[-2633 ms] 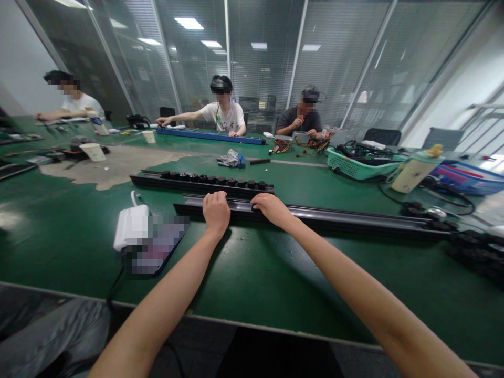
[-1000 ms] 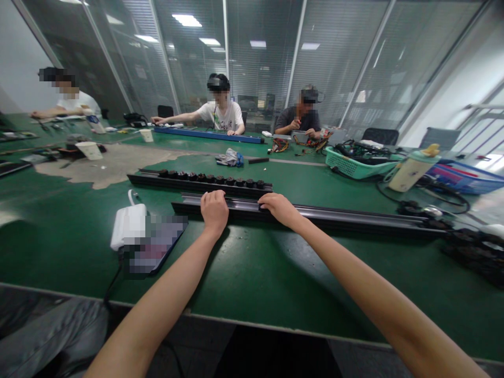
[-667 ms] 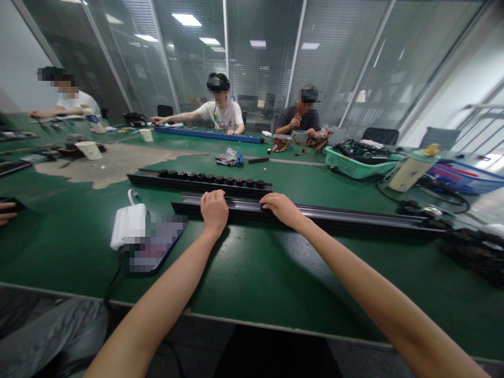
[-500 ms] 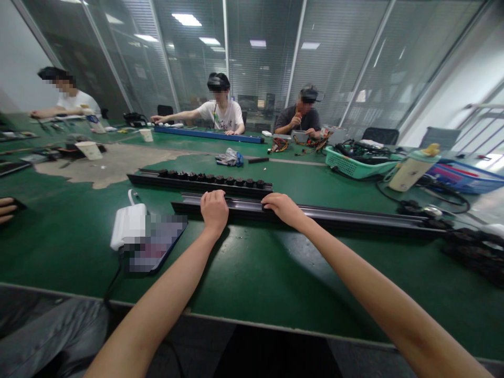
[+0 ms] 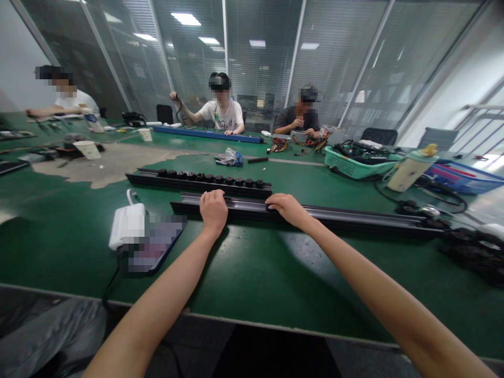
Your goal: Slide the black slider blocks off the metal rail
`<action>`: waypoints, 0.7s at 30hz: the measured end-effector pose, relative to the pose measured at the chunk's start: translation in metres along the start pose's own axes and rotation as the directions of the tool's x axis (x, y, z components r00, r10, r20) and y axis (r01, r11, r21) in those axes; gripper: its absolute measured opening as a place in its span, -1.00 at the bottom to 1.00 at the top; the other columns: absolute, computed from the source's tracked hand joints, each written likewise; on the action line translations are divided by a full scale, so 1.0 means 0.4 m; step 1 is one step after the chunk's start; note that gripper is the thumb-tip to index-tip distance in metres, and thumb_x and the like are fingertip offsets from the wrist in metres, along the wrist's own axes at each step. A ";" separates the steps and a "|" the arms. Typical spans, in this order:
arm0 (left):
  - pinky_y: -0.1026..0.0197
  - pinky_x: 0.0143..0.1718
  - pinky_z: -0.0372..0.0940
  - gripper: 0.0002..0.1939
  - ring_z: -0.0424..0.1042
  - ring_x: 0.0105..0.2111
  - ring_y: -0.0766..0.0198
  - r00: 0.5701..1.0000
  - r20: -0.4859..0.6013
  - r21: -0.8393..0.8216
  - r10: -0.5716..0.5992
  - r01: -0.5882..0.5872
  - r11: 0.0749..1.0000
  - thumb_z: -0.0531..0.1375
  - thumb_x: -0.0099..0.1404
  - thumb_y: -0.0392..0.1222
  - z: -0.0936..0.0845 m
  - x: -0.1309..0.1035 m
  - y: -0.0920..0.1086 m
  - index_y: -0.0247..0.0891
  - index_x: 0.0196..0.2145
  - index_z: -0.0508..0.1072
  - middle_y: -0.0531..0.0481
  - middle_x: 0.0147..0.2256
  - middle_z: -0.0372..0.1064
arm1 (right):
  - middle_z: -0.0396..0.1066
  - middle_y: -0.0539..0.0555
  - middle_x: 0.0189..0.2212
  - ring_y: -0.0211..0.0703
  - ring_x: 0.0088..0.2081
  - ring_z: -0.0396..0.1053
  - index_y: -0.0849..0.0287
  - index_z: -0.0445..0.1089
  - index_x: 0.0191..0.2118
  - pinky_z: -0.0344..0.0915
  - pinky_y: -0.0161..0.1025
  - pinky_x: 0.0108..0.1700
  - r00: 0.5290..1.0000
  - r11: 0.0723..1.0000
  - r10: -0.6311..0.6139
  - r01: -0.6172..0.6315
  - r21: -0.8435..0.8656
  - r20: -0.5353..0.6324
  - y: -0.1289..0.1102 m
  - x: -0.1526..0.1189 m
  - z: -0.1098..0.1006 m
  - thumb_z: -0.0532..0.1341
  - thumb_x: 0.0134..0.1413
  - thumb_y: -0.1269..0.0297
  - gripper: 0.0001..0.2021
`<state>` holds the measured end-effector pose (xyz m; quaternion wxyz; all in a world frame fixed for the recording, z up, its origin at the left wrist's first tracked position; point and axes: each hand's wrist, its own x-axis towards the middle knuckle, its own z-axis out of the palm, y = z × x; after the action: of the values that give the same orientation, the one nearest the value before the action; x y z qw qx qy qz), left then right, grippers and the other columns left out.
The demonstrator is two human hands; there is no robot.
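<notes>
A long black channel rail lies across the green table in front of me. Near its left end, my left hand is wrapped over the rail, fingers curled into the channel. My right hand is closed on a small black part at the rail, its fingers partly covering the part. Between the two hands the shiny inside of the channel shows. Just behind lies a shorter black rail, with a row of several round black parts set along it.
Left of my forearm are a white charger and a phone. Black parts are heaped at the rail's right end. Farther right stand a bottle and a green basket. Three people sit across the table.
My right hand has slid slightly right along the rail with the small black part; my left hand stays put. Across the table, a co-worker has raised a black cable. Another person's hand has left the left edge.
</notes>
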<state>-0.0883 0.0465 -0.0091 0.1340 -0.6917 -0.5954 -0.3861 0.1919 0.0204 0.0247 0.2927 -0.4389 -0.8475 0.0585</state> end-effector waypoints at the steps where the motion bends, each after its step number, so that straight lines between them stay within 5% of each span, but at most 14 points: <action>1: -0.11 0.34 0.20 -0.60 0.51 0.03 -0.12 1.000 -0.001 0.004 0.003 -0.003 1.000 -0.08 0.51 -0.28 0.000 0.000 0.000 -0.27 -0.02 0.55 -0.29 -0.09 0.60 | 0.67 0.18 -0.02 0.01 0.09 0.59 0.12 0.70 -0.07 0.44 -0.01 0.26 1.000 1.000 0.002 -0.002 -0.003 0.001 0.001 -0.002 -0.001 0.28 0.28 0.52 -0.74; 21: -0.13 0.32 0.22 -0.61 0.51 0.02 -0.13 1.000 0.014 -0.006 -0.010 0.010 1.000 -0.08 0.51 -0.28 -0.003 0.002 0.004 -0.26 -0.03 0.55 -0.30 -0.10 0.59 | 0.68 0.17 -0.05 0.00 0.06 0.61 0.13 0.69 -0.09 0.45 -0.04 0.23 1.000 1.000 0.010 -0.010 0.000 -0.008 0.018 -0.023 -0.020 0.29 0.27 0.52 -0.75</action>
<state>-0.0874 0.0459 -0.0074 0.1259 -0.6919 -0.5985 -0.3837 0.2056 0.0164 0.0247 0.2959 -0.4435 -0.8440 0.0583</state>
